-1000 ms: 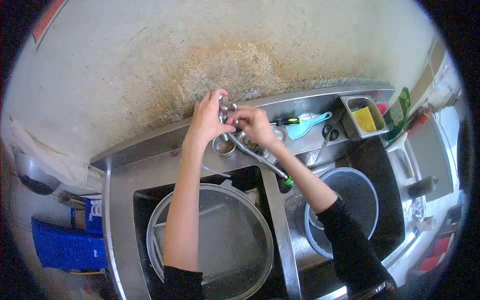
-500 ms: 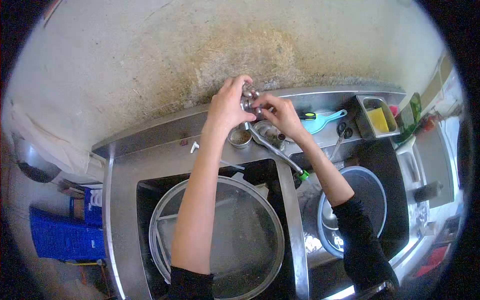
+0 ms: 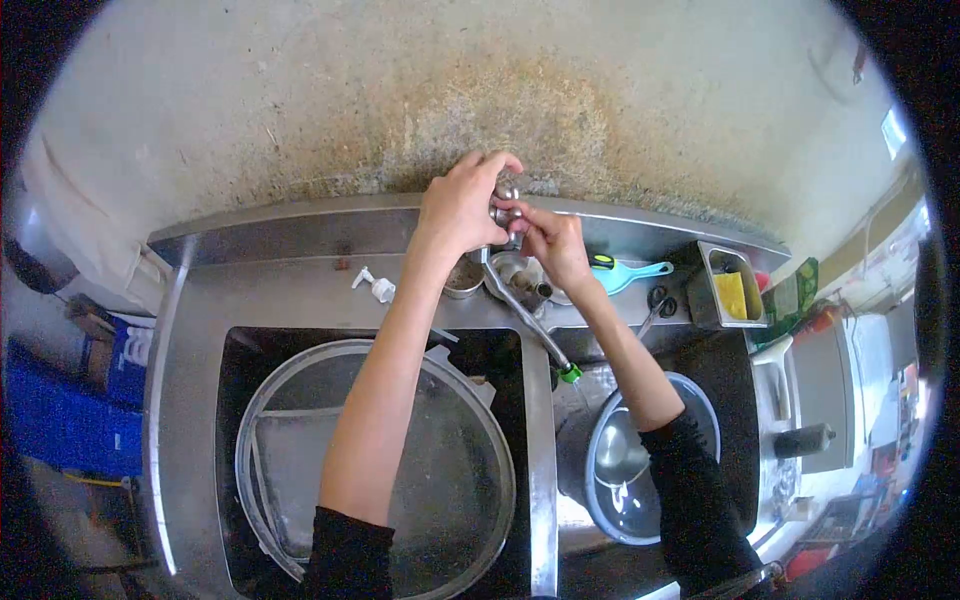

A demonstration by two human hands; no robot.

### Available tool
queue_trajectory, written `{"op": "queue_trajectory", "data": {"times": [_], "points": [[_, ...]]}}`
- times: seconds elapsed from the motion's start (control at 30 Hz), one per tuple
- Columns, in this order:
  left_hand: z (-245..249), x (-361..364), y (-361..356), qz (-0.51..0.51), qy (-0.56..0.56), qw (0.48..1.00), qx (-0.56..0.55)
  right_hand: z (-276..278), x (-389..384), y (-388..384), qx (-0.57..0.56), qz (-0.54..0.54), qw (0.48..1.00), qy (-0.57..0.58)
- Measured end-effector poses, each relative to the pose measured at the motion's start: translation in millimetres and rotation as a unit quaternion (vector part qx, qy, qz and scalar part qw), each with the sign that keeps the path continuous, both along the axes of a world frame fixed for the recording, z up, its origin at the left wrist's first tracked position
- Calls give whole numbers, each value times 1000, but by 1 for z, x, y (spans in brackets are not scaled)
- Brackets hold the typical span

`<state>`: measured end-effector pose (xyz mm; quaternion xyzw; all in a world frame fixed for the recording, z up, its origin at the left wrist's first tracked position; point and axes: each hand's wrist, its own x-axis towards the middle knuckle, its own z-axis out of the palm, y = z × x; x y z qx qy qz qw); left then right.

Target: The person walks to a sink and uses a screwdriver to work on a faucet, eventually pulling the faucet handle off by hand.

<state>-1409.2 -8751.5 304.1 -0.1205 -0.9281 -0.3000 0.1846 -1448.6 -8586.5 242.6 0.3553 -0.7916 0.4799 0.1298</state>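
At the back of the steel sink, my left hand (image 3: 462,208) is curled round the upper body of a metal faucet (image 3: 522,312). My right hand (image 3: 558,245) pinches a small metal part of the same faucet, likely its handle; the fingers partly cover it. The long spout slopes forward and right to a green tip (image 3: 571,374), where a thin stream of water seems to fall. Under my hands, a small metal cup (image 3: 463,282) and a metal dish (image 3: 507,290) with small items sit on the ledge.
A large round lid or sieve (image 3: 440,530) fills the left basin. A grey-blue tub (image 3: 712,430) with a ladle-like metal bowl (image 3: 622,455) stands in the right one. Along the ledge are a white pump head (image 3: 378,287), a turquoise brush (image 3: 640,272), scissors (image 3: 658,303) and a yellow sponge (image 3: 731,296).
The camera view has turned, so the sinks and ledge appear shifted left. Both hands stay on the faucet, with the right fingers slightly changed in position.
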Motion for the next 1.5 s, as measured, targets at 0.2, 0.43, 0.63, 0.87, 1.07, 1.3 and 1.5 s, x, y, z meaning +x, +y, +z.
{"op": "queue_trajectory", "data": {"times": [0.2,0.43,0.63,0.87,1.07,1.3,1.5], "points": [[3,4,3,4,1,1000,-9,19,-10,2,41,16,993,-106],[4,3,3,12,-4,1000,-28,37,-18,4,87,35,976,-196],[7,4,3,20,-14,999,-38,44,-17,2,96,34,970,-219],[6,4,3,14,-14,999,-37,42,-25,4,107,56,965,-233],[10,7,3,11,-14,999,-35,46,-26,5,115,61,962,-238],[18,31,22,145,79,982,-91,46,-27,6,84,70,959,-263],[-7,134,60,205,267,906,257,40,-25,5,87,1,969,-231]]}}
